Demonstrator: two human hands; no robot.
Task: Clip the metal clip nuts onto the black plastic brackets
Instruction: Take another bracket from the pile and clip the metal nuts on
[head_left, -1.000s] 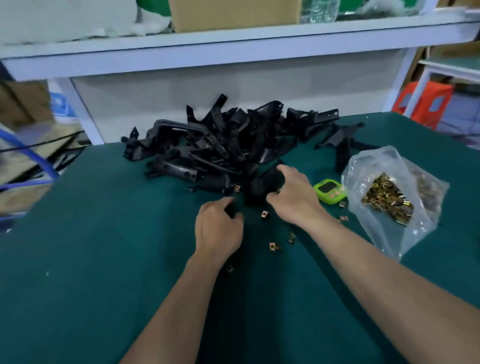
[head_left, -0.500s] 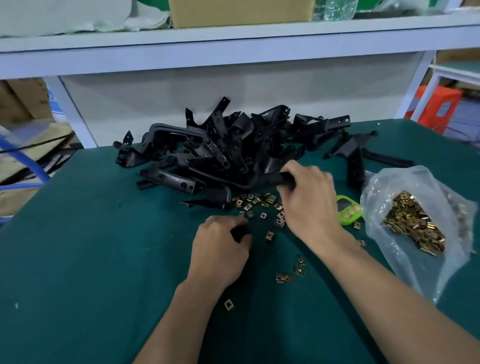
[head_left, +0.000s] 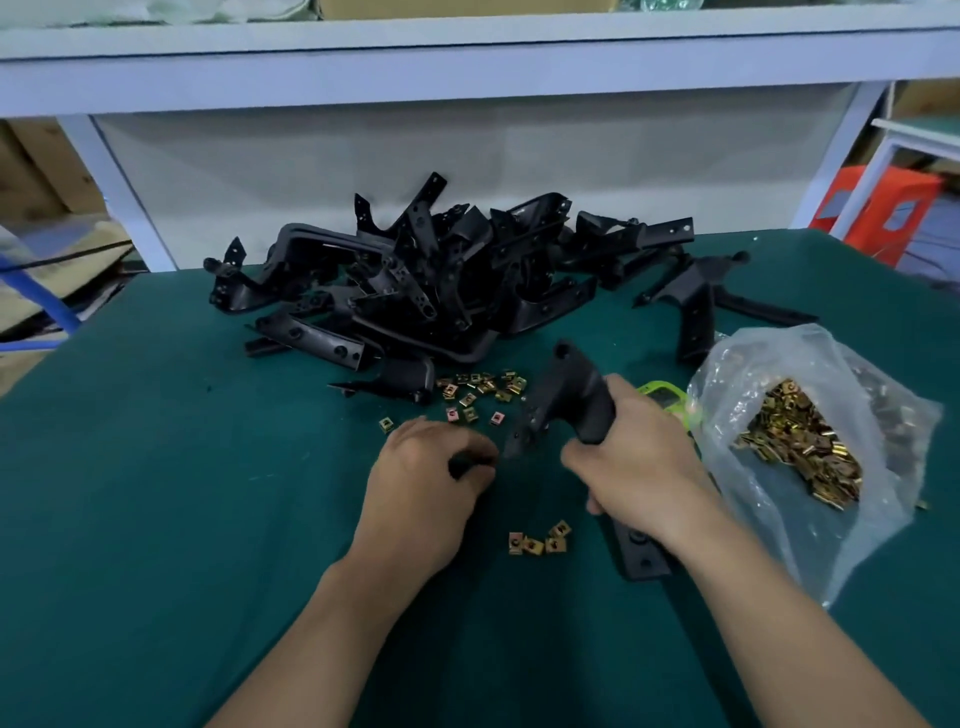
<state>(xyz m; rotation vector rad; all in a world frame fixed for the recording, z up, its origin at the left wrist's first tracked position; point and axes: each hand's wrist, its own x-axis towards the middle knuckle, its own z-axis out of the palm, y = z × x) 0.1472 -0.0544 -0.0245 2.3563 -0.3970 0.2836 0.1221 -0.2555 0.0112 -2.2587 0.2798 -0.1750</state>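
Head view, bag (head_left: 779, 358) (clear), clip nuts (head_left: 800, 441) inside

Green table (head_left: 208, 519) bears brackets (head_left: 415, 291), nuts (head_left: 480, 389), bag (head_left: 810, 441)

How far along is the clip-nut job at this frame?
Done: no bracket visibly carries a nut yet. In hand: the right hand grips one black bracket; the left hand pinches a small dark piece beside the loose clip nuts. Left: the whole bracket pile, plus a bag full of nuts.
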